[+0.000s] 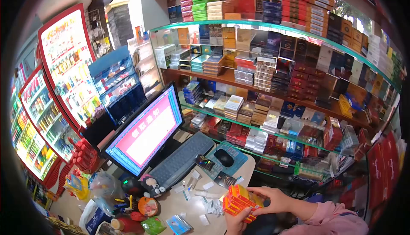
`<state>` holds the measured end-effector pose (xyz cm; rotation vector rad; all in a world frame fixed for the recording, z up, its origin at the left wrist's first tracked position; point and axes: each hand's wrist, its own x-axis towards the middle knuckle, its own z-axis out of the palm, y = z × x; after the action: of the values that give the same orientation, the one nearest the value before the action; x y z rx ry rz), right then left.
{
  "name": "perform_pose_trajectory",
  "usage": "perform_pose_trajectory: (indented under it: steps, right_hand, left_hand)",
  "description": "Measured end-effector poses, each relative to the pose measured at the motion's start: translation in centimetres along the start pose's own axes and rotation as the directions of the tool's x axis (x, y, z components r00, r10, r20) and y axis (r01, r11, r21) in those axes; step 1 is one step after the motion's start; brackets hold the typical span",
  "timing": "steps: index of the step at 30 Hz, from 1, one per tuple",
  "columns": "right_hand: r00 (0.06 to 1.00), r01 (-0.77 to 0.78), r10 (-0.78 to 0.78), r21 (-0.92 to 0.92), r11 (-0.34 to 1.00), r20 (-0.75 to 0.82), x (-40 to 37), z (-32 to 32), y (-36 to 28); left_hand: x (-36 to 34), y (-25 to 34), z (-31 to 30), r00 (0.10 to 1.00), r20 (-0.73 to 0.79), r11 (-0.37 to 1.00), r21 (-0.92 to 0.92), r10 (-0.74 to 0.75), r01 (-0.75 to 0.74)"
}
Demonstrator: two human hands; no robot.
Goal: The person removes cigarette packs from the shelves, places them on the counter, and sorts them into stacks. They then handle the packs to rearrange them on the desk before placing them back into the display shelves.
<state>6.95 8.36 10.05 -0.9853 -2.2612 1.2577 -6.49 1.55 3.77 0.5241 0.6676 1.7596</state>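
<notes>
Several small red-and-yellow boxes (240, 198) are bunched together in a block above the front right edge of the counter. From below, my left hand (235, 222) grips the near side of the block, its thumb lying along the boxes. My right hand (275, 201) is closed around the far and right side, fingers over the top. Both hands touch the same block, and what is printed on the boxes is too small to read. A pink sleeve (329, 218) covers my right arm.
On the counter (171, 205) stand a monitor (147, 128), a keyboard (181, 154) and a mouse (224, 157) on a pad. Paper scraps (213, 207) and a blue packet (178, 224) lie nearby. Glass shelves (256, 126) of stacked packs rise behind; lit drink coolers (68, 64) stand left.
</notes>
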Motion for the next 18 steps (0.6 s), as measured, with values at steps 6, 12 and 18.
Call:
perform_pose_trajectory:
  steps: [6, 12, 18]
  right_hand:
    - [0.997, -0.018, 0.016, -0.03, 0.999, -0.071, -2.0, -0.9, -0.3]
    - [0.993, -0.092, 0.086, -0.07, 0.993, -0.086, -3.3, -0.7, 0.5]
    - [0.989, -0.077, 0.052, -0.182, 0.98, -0.137, -4.1, -0.5, 1.2]
  left_hand:
    - [0.2, -0.6, 0.8, 0.972, -0.023, 0.962, -0.148, -0.235, 0.229]
    - [0.0, -1.6, 2.9, 0.978, 0.009, 0.97, -0.133, -0.206, 0.205]
    - [0.2, -2.8, 2.9, 0.95, -0.002, 0.932, -0.193, -0.313, 0.307]
